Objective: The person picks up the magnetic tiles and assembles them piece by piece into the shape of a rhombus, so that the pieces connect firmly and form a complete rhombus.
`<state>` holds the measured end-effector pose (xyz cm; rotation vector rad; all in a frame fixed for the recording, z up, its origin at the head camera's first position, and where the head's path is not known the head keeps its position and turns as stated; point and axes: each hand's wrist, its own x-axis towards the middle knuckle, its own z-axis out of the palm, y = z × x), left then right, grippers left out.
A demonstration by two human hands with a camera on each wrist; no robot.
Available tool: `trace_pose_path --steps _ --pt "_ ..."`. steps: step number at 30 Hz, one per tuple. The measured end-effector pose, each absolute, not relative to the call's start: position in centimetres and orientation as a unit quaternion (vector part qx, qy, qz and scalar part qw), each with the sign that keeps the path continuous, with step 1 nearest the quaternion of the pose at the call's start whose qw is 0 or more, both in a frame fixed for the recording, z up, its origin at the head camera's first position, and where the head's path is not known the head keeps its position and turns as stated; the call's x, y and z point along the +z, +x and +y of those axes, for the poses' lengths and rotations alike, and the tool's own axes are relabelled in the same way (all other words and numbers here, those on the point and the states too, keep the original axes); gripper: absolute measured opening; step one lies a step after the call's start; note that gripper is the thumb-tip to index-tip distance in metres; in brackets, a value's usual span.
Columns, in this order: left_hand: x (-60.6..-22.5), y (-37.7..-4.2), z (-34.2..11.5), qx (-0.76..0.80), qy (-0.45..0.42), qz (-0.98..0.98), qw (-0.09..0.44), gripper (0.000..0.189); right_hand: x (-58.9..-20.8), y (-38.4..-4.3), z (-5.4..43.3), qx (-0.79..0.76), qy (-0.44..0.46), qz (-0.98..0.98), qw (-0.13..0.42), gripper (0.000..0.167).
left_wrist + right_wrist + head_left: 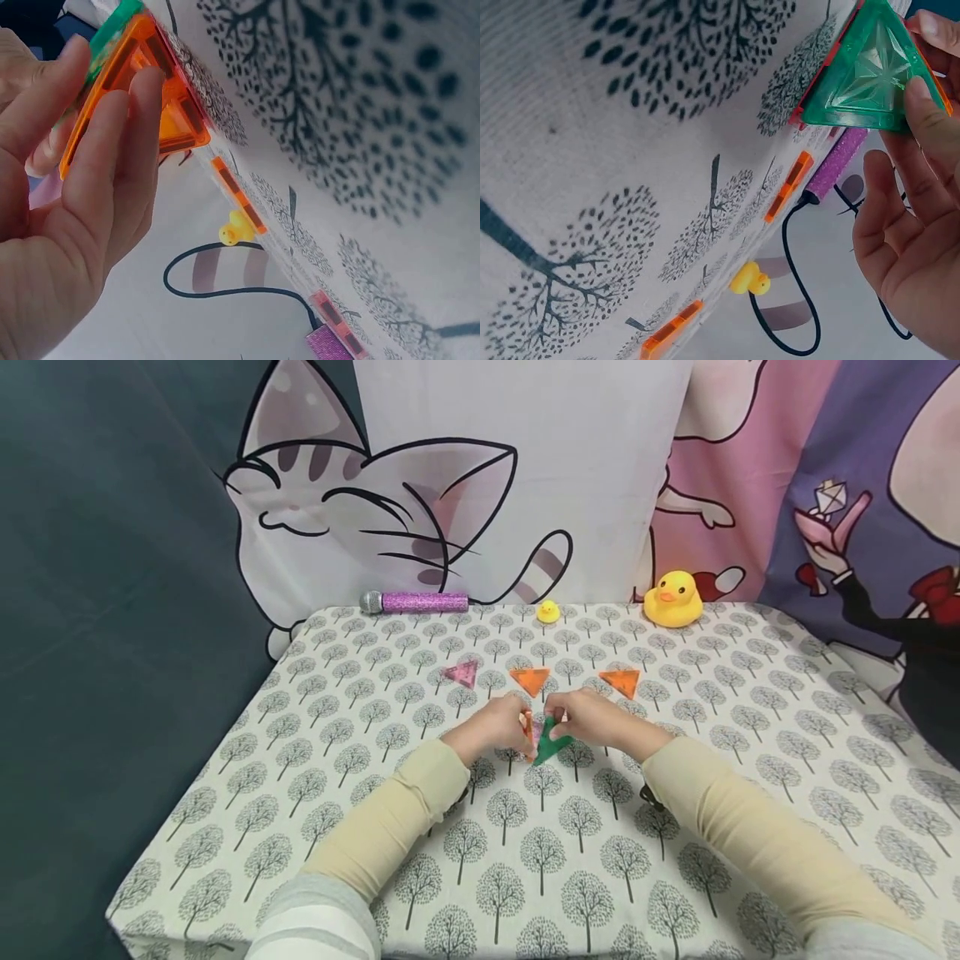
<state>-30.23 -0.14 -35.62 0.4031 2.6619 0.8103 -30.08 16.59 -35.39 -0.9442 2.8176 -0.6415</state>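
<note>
Near the middle of the table, my left hand point(501, 725) pinches an orange triangular magnetic tile point(184, 141), which stands tilted up. Opposite it, my right hand point(583, 714) grips a green triangular magnetic tile point(862, 90) between thumb and fingers. The green and orange tiles lean together and seem to meet along an edge at the top. Beneath them, a reddish-pink tile point(798, 114) lies on the cloth, its edge showing at their base. My fingers partly cover the orange tile in the head view.
Beyond my hands lie a pink triangular tile point(462, 673), an orange tile point(531, 680) and another orange tile point(621, 682). Along the back edge are a purple glittery microphone point(420, 602), a small yellow duck point(548, 612) and a larger duck point(673, 600). A tree-patterned cloth point(540, 852) covers the table.
</note>
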Motion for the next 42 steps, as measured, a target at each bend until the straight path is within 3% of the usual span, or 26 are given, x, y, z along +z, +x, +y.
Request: trace_pose_path --steps 9,21,26,33,37,42 --pt "-36.0 -29.8 0.4 0.255 0.153 0.943 0.147 0.067 -35.2 -30.0 16.7 -0.17 -0.292 0.939 0.064 0.035" --pt "-36.0 -29.8 0.6 0.28 0.13 0.94 0.142 0.048 -35.2 -30.4 18.0 -0.165 -0.285 0.941 0.071 0.033" --pt "-35.8 -30.0 0.2 0.275 0.126 0.942 0.147 0.053 -35.3 -30.8 18.6 -0.164 -0.277 0.944 0.073 0.035" --pt "-35.3 -30.4 -2.2 0.325 0.098 0.921 0.189 0.056 -35.4 -31.7 20.2 -0.136 -0.249 0.957 0.058 0.035" --pt "-34.9 -31.0 -4.3 0.298 0.08 0.933 0.186 0.057 -35.8 -32.7 22.0 -0.095 -0.207 0.973 0.046 0.037" --pt "-34.7 -32.1 -6.5 0.26 0.058 0.945 0.189 0.059 -36.6 -33.7 24.2 -0.047 -0.143 0.985 0.083 0.041"
